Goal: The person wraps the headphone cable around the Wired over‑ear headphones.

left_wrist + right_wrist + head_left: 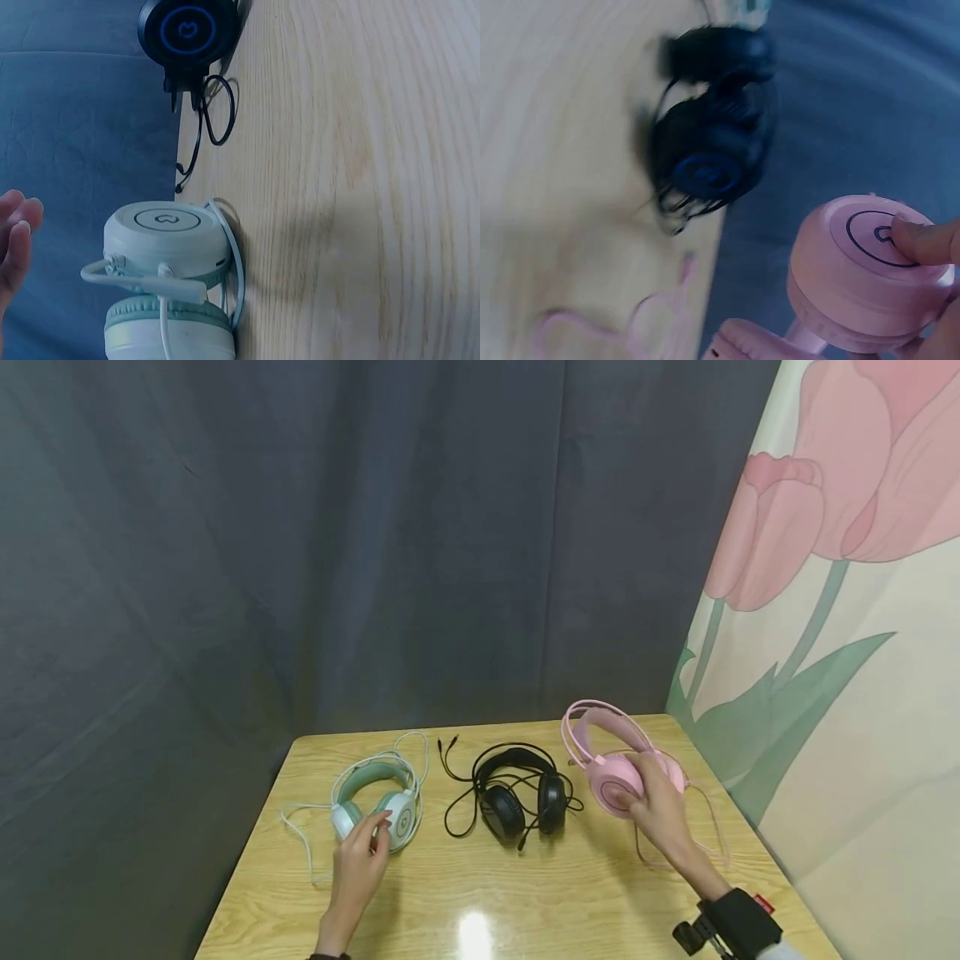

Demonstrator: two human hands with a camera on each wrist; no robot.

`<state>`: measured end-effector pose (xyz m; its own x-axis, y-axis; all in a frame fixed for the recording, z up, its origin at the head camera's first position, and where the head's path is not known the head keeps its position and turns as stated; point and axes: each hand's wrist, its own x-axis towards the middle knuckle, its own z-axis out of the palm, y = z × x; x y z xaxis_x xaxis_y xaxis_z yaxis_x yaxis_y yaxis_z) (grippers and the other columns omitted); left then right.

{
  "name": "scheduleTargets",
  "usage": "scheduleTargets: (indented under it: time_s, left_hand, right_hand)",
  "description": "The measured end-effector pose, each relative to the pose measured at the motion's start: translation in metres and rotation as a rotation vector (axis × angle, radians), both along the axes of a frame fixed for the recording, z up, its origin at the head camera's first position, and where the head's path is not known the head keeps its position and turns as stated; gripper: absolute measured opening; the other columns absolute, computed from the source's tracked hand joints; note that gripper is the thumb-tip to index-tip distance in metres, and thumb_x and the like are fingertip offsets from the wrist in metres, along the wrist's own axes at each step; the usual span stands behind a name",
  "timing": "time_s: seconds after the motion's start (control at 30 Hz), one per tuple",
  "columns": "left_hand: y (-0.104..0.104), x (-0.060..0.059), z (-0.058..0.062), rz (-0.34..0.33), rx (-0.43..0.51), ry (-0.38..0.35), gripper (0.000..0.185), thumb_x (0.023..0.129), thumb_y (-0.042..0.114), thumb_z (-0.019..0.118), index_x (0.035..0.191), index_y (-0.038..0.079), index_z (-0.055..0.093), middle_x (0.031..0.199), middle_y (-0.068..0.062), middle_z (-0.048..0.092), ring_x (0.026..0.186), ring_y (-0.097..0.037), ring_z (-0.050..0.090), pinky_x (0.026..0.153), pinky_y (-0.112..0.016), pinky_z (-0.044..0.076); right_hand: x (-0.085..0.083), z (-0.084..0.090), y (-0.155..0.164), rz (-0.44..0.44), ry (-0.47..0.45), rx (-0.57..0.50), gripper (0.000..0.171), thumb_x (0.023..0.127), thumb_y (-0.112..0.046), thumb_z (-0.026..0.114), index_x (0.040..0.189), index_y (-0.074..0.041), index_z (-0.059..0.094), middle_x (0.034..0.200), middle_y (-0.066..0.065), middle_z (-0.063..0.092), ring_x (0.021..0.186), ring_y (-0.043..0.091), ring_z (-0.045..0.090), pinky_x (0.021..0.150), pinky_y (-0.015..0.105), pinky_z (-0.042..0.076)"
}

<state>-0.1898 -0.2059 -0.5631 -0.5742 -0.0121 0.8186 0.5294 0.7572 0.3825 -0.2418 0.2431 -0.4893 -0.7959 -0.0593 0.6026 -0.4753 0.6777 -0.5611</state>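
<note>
Wooden table (525,902) (dark curtain (300,527) behind): right hand (660,810) grips pink headset (611,772), left hand (360,860) relaxed.

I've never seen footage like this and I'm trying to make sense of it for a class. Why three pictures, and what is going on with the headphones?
All three show one moment. The big picture comes from a camera on a person's head, looking down at a wooden table. The other two come from cameras strapped to each wrist, so they look sideways and close.

Three headsets are there: a green and white headset, a black headset lying in the middle with its cable, and a pink headset.

The right hand grips the pink headset by an ear cup; the right wrist view shows a fingertip on the cup. The left hand reaches for the green and white one, fingers loose, right at an ear cup.
</note>
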Motion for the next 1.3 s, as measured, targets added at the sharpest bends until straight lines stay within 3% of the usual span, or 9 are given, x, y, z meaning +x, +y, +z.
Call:
scheduleTargets:
  time_s: [0.13,0.4,0.63,0.8,0.97,1.17,1.3]
  left_hand:
    - [0.004,-0.003,0.002,0.006,-0.004,0.002,0.028,0.079,-0.011,0.063,0.102,0.002,0.072,0.085,-0.002,0.068,0.057,0.0,0.052,0.049,-0.013,0.044]
    - [0.006,-0.003,0.001,0.002,-0.014,-0.026,0.023,0.08,-0.009,0.066,0.101,0.0,0.071,0.081,-0.003,0.068,0.055,0.002,0.048,0.047,-0.013,0.04]
    - [0.011,-0.009,0.006,-0.033,-0.039,-0.065,0.026,0.085,-0.004,0.067,0.11,0.003,0.07,0.08,-0.004,0.068,0.056,0.0,0.053,0.047,-0.015,0.043]
    - [0.022,-0.014,0.012,-0.074,0.015,-0.186,0.026,0.095,0.004,0.061,0.121,0.002,0.066,0.09,-0.008,0.07,0.064,-0.008,0.063,0.055,-0.02,0.052]
    - [0.036,-0.018,0.021,-0.111,0.067,-0.296,0.031,0.103,0.013,0.051,0.13,0.002,0.059,0.095,-0.006,0.07,0.07,-0.009,0.066,0.059,-0.026,0.054]
    - [0.046,-0.025,0.032,-0.131,0.092,-0.254,0.033,0.104,0.012,0.044,0.133,0.002,0.057,0.094,-0.003,0.071,0.065,-0.011,0.066,0.057,-0.026,0.052]
    - [0.049,-0.029,0.037,-0.208,0.179,-0.277,0.034,0.106,0.01,0.039,0.133,-0.001,0.056,0.092,-0.008,0.07,0.059,-0.007,0.063,0.051,-0.023,0.051]
  right_hand:
    - [0.004,0.013,-0.012,0.031,-0.008,-0.031,0.057,0.073,0.007,0.079,0.126,0.006,0.056,0.111,0.025,0.06,0.096,0.04,0.058,0.077,0.053,0.044]
    - [0.011,0.018,-0.032,0.102,-0.01,-0.124,0.055,0.075,0.01,0.075,0.125,0.012,0.053,0.112,0.026,0.058,0.097,0.036,0.056,0.082,0.024,0.037]
    - [0.023,0.013,-0.057,0.167,0.061,-0.117,0.063,0.064,0.014,0.081,0.122,0.004,0.058,0.117,0.019,0.062,0.102,0.03,0.056,0.085,0.028,0.04]
    - [0.037,0.013,-0.075,0.227,0.113,-0.087,0.065,0.059,0.016,0.082,0.118,0.001,0.06,0.116,0.015,0.063,0.105,0.03,0.058,0.092,0.021,0.038]
    - [0.05,0.013,-0.091,0.305,0.158,-0.015,0.065,0.059,0.014,0.082,0.119,-0.004,0.062,0.117,0.008,0.064,0.11,0.026,0.057,0.098,0.022,0.037]
    - [0.062,0.009,-0.105,0.378,0.226,0.057,0.062,0.06,0.011,0.08,0.117,-0.007,0.063,0.115,0.004,0.063,0.107,0.024,0.056,0.101,0.025,0.036]
    - [0.068,0.005,-0.11,0.39,0.263,0.132,0.059,0.062,0.008,0.078,0.117,-0.01,0.064,0.114,0.001,0.062,0.105,0.022,0.055,0.099,0.029,0.038]
